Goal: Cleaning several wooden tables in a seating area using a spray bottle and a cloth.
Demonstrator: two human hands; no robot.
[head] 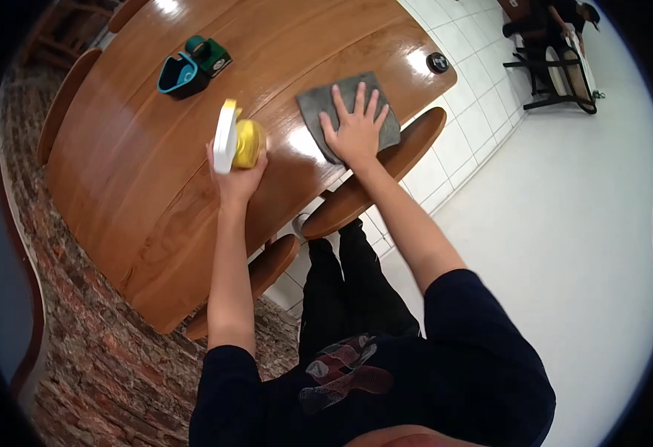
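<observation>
My left hand (241, 181) grips a yellow spray bottle (251, 143) with a white and yellow trigger head. The bottle is over the wooden table (153, 184); whether its base touches the top is hidden. Spread flat, my right hand (358, 131) presses on a grey cloth (318, 109) near the table's near right edge. Part of the cloth reaches the edge by a chair back. Its fingers are apart, and the cloth lies under the palm rather than being pinched.
A teal and black caddy (181, 75) with a green box (214, 57) stands beyond the bottle. A round black object (437, 62) sits near the right corner. Wooden chair backs (340, 209) line the near edge. Brick wall (108, 341) runs left; a person (564, 22) is by a dark-framed chair (561, 78).
</observation>
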